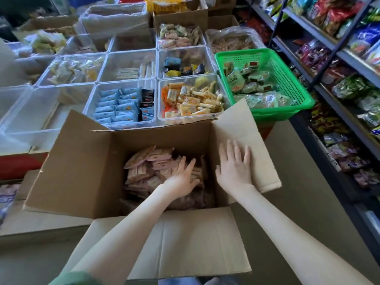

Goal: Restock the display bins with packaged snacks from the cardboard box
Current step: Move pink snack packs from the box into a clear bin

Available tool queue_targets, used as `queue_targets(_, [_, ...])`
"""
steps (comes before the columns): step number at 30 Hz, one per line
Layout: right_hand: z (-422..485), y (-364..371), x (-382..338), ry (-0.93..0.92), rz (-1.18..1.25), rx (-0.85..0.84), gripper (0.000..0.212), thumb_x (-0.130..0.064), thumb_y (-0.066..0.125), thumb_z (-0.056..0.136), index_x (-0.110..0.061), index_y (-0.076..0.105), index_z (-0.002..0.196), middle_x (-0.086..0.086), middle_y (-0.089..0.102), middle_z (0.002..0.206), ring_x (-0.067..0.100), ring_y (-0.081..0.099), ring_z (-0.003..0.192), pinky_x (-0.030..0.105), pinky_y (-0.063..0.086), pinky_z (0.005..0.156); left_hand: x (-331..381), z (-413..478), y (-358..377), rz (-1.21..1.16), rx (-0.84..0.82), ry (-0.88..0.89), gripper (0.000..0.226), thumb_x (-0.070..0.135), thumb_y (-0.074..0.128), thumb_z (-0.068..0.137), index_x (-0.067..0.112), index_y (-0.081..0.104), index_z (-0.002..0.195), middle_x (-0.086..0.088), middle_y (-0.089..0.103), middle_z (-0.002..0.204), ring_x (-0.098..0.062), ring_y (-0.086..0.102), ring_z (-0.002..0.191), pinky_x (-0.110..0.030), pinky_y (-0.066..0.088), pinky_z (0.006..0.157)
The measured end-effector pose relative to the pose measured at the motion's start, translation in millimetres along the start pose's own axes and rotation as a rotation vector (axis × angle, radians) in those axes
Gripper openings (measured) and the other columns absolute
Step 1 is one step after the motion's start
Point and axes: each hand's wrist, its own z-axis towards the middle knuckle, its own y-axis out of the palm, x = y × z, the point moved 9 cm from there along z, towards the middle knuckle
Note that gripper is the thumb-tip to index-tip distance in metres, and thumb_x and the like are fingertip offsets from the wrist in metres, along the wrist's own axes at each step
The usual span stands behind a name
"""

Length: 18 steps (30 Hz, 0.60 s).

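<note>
Touching snack packets (pixel 141 169) | left hand (pixel 183 179) | flat, long axes mixed

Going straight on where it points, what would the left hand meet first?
The left hand would meet the pinkish-tan snack packets piled in the brown cardboard box; it may already touch them.

Snack shop. Just beyond the cardboard box (pixel 78 167), rows of clear bins (pixel 125 81) hold loose wrapped snacks (pixel 191 101) sorted by kind. Beyond-right of the box sits a green basket (pixel 287 79) of packs. Right of the box, metal shelves (pixel 341 52) are crammed with snack bags (pixel 337 15). Far beyond the box are more cartons (pixel 181 17).
</note>
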Motion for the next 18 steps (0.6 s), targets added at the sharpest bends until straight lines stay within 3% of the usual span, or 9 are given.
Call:
queue_targets(4, [10.9,-4.8,-55.8,-0.079,0.079,0.027,0.067,-0.031,0.057,0.082,-0.005,0.040,0.141,0.020,0.040,0.146,0.036,0.029,0.139,0.055,0.013,0.114,-47.6,-13.3,-10.4,0.032,0.019,-0.092,0.072,0.042,0.042,0.097,0.029,-0.003,0.152,-0.011,-0.011,0.159,-0.038,0.002,0.145,-0.050,0.004,0.117])
queue_targets(8, [18.9,5.2,-102.0,-0.109,0.148,-0.094,0.070,-0.032,0.049,0.088,-0.008,0.022,0.149,0.016,0.023,0.153,0.034,0.014,0.144,0.051,0.006,0.116,-94.4,-23.2,-13.4,0.074,-0.010,-0.177,0.072,0.041,0.041,0.098,0.029,-0.005,0.152,-0.010,-0.016,0.158,-0.039,-0.007,0.145,-0.050,-0.001,0.117])
queue_targets(11, [21.8,22.8,-139.8,-0.076,0.215,-0.250,0.070,-0.035,0.047,0.090,-0.009,0.019,0.149,0.014,0.024,0.152,0.032,0.020,0.141,0.046,0.012,0.116,-132.1,-26.8,-17.0,0.113,0.005,-0.208,0.073,0.040,0.041,0.097,0.027,-0.005,0.152,-0.011,-0.012,0.159,-0.039,-0.005,0.144,-0.051,-0.001,0.118])
queue_targets(13, [25.5,45.2,-162.5,-0.021,0.332,-0.382,0.060,-0.035,0.045,0.093,-0.007,0.030,0.144,0.015,0.033,0.148,0.032,0.033,0.134,0.042,0.026,0.112,-153.3,-27.9,-19.6,0.137,0.027,-0.213,0.074,0.037,0.042,0.096,0.025,-0.005,0.152,-0.012,-0.009,0.158,-0.035,-0.002,0.145,-0.051,-0.001,0.118])
queue_targets(15, [32.4,65.1,-183.3,0.055,0.487,-0.484,0.039,-0.030,0.040,0.097,-0.007,0.054,0.125,0.015,0.052,0.133,0.030,0.051,0.118,0.035,0.042,0.099,-170.4,-29.1,-24.0,0.173,0.064,-0.185,0.072,0.033,0.043,0.096,0.022,-0.001,0.152,-0.013,-0.007,0.158,-0.032,-0.006,0.146,-0.051,-0.002,0.117])
queue_targets(18, [45.6,81.7,-209.9,0.211,0.752,-0.529,0.035,-0.027,0.039,0.099,-0.004,0.064,0.110,0.016,0.062,0.118,0.032,0.056,0.110,0.032,0.043,0.090,-193.3,-32.0,-39.0,0.296,0.196,-0.093,0.065,0.030,0.043,0.096,0.019,0.011,0.151,-0.014,0.001,0.159,-0.031,0.000,0.146,-0.048,0.000,0.117])
